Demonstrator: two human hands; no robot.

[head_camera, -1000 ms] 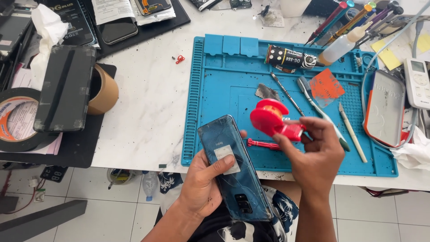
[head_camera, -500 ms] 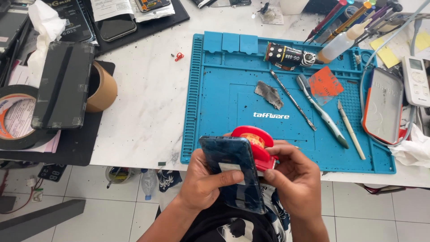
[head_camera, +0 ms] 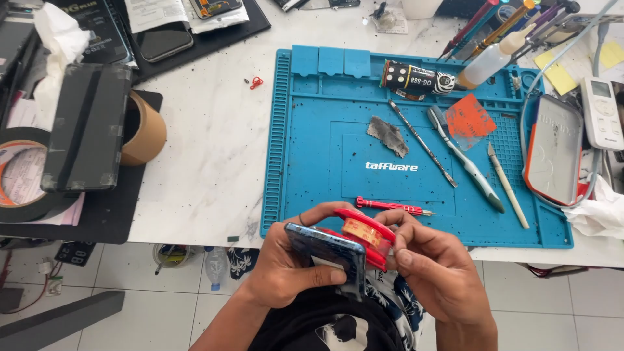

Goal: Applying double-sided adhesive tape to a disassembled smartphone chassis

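Note:
My left hand (head_camera: 289,270) grips a blue smartphone (head_camera: 328,250) held on edge, just below the table's front edge. Pressed against the phone is a red suction-cup tool (head_camera: 367,235), which my right hand (head_camera: 439,273) holds with its fingers wrapped round it. Both hands are close together over my lap, in front of the blue work mat (head_camera: 312,130). The phone's far side is hidden by the tool and my fingers.
On the mat lie a red screwdriver (head_camera: 390,207), a metal spudger (head_camera: 422,143), a grey-handled tool (head_camera: 465,159), a wooden stick (head_camera: 508,185), an orange card (head_camera: 469,117) and a grey scrap (head_camera: 388,135). Tape rolls (head_camera: 140,130) and a black box (head_camera: 88,127) sit left.
My hands drew together and nearer to me. The phone turned from lying flat in my left hand to standing on edge, and the red tool came off the mat against it.

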